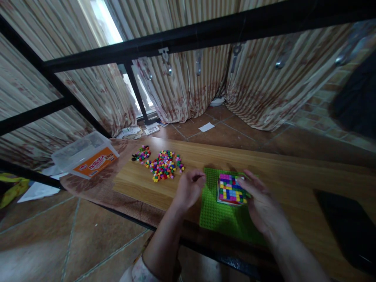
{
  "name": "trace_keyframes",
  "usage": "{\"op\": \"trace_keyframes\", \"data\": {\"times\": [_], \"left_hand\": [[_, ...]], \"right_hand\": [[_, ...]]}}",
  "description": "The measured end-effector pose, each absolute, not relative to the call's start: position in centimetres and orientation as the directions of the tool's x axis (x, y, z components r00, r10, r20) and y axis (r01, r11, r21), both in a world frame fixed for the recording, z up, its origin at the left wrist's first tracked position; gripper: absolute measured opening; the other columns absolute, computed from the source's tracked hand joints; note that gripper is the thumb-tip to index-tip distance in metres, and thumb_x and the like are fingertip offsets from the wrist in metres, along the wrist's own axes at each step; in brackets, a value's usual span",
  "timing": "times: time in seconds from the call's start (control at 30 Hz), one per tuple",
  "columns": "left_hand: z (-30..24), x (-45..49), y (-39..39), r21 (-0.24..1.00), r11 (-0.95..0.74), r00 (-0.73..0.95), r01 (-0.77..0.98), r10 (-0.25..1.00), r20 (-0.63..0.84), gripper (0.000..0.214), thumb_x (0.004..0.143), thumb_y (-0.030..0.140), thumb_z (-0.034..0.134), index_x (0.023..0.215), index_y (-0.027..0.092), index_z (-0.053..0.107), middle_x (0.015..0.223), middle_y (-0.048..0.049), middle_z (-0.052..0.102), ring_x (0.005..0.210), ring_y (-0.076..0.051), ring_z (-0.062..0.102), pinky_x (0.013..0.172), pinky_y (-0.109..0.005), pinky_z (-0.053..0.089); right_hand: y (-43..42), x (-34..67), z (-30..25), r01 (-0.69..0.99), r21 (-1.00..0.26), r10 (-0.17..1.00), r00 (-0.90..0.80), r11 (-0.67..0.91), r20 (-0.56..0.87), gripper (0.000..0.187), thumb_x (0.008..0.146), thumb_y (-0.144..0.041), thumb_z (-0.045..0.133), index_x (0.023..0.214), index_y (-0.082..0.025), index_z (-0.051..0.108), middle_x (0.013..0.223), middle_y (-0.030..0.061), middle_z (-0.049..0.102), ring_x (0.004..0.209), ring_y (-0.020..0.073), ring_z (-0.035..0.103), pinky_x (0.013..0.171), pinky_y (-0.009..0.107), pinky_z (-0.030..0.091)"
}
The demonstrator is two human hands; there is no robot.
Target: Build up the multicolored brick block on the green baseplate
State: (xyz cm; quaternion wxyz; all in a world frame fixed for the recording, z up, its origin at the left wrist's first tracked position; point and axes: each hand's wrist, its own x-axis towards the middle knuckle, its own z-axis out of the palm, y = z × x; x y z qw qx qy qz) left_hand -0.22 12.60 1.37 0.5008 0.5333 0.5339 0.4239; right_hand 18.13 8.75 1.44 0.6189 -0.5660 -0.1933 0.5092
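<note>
The right hand [260,200] hides the colourful brick block's [229,189] right edge.

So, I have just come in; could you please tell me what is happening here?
A person is handling a multicoloured brick block, which sits on a green studded baseplate. The right hand has its fingers at the block's right side. The left hand is curled at the plate's left edge; whether it holds a brick cannot be made out. Further left lie many loose bricks, and beyond them is a clear plastic tub.
</note>
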Motion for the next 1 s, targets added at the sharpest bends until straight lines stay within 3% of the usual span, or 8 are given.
{"op": "trace_keyframes", "data": {"times": [0.1,0.27,0.47,0.67,0.73,0.83,0.93,1.0], "left_hand": [[1.7,-3.0,13.5,0.906,0.029,-0.093,0.421,0.996,0.011,0.009,0.077,0.019,0.06,0.075,0.015,0.067,0.064,0.0006,0.061,0.062,-0.012,0.054,0.06,-0.023,0.038],[2.4,-5.5,14.3,0.577,0.177,-0.248,0.797,0.968,0.045,0.012,0.083,0.019,0.059,0.087,0.016,0.07,0.079,-0.006,0.07,0.074,-0.018,0.062,0.067,-0.026,0.04],[1.4,-4.5,14.6,0.397,0.121,-0.172,0.91,0.981,0.095,0.019,0.087,0.016,0.054,0.099,0.017,0.069,0.103,-0.0098,0.07,0.09,-0.02,0.066,0.075,-0.027,0.044],[1.1,-4.0,14.9,0.32,0.134,-0.156,0.938,0.987,0.044,0.023,0.089,0.013,0.047,0.094,0.016,0.07,0.1,-0.0115,0.07,0.088,-0.021,0.066,0.076,-0.028,0.044],[1.1,-4.0,15.0,0.365,0.124,-0.154,0.923,0.987,0.055,0.023,0.089,0.014,0.047,0.089,0.016,0.07,0.094,-0.0116,0.071,0.085,-0.021,0.066,0.074,-0.029,0.044],[1.0,-3.7,14.7,0.606,0.056,-0.131,0.794,0.988,0.081,0.016,0.085,0.014,0.053,0.083,0.016,0.069,0.083,-0.0068,0.07,0.077,-0.018,0.065,0.071,-0.026,0.044],[1.4,-2.8,14.0,0.894,-0.045,-0.086,0.445,0.992,0.093,0.006,0.079,0.016,0.061,0.081,0.016,0.067,0.076,-0.0009,0.067,0.069,-0.013,0.062,0.065,-0.022,0.043],[1.9,-2.0,13.4,0.979,-0.074,-0.056,0.19,0.995,0.086,0.007,0.076,0.02,0.067,0.082,0.016,0.066,0.076,0.0011,0.066,0.067,-0.011,0.06,0.063,-0.02,0.044]], "right_hand": [[8.9,19.5,0.4,-0.36,-0.92,0.814,0.481,-0.154,-0.325,0.05,0.058,-0.042,0.085,0.101,-0.023,0.07,0.098,0.0031,0.071,0.084,0.0186,0.066,0.062,0.029,0.049],[8.9,19.7,-0.1,-0.412,-0.898,0.795,0.487,-0.157,-0.362,0.039,0.055,-0.039,0.086,0.087,-0.02,0.073,0.086,0.0006,0.071,0.074,0.0132,0.062,0.055,0.022,0.042],[8.8,19.2,0.3,-0.415,-0.902,0.79,0.508,-0.124,-0.342,0.038,0.049,-0.038,0.087,0.081,-0.02,0.075,0.082,0.0005,0.071,0.071,0.0114,0.06,0.055,0.021,0.039],[8.9,19.8,0.0,-0.423,-0.899,0.794,0.503,-0.118,-0.341,0.035,0.05,-0.037,0.087,0.079,-0.021,0.075,0.081,0.0009,0.073,0.07,0.012,0.062,0.055,0.021,0.042],[9.0,19.9,0.0,-0.41,-0.906,0.794,0.513,-0.107,-0.327,0.033,0.052,-0.036,0.086,0.079,-0.021,0.075,0.081,0.0014,0.073,0.069,0.0124,0.063,0.055,0.022,0.044],[9.1,19.7,0.1,-0.329,-0.944,0.79,0.574,-0.021,-0.218,0.029,0.057,-0.037,0.083,0.079,-0.021,0.076,0.083,0.0029,0.074,0.073,0.0153,0.065,0.062,0.027,0.05],[8.7,19.2,0.8,-0.123,-0.988,0.776,0.631,0.089,-0.008,0.023,0.066,-0.038,0.079,0.083,-0.022,0.076,0.086,0.0038,0.075,0.081,0.018,0.067,0.075,0.033,0.053],[8.3,18.8,1.5,0.049,-0.989,0.773,0.618,0.142,0.142,0.019,0.074,-0.037,0.075,0.085,-0.022,0.076,0.086,0.0036,0.075,0.081,0.0178,0.067,0.077,0.034,0.053]]}}
